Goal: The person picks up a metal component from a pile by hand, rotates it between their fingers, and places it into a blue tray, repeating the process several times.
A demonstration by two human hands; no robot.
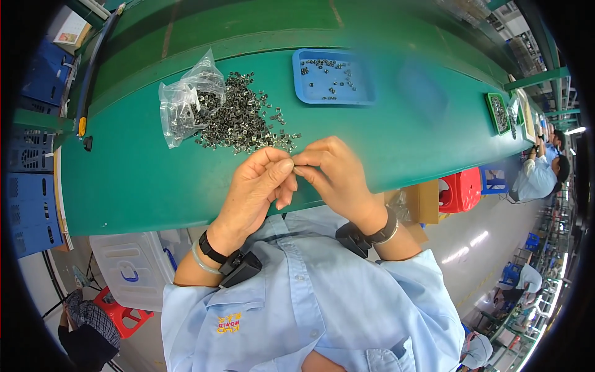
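Observation:
My left hand point(257, 186) and my right hand point(334, 173) meet fingertip to fingertip over the near side of the green table. Thumb and forefinger are pinched together on each hand. Whatever lies between the fingertips is too small and too covered to name. Just beyond my left hand spreads a heap of small black and silver metal parts point(238, 118). A clear plastic bag point(180, 115), holding more of these parts, rests against the heap's left side. Past my right hand stands a shallow blue tray point(341, 101) with some of the small parts scattered in it.
The green table point(124, 192) curves across the view. A green tray of parts point(498, 114) sits at its far right, near other people in light blue. Blue crates point(31, 204) stack at the left. Below the table are a lidded plastic box point(130, 263) and a red stool point(462, 190).

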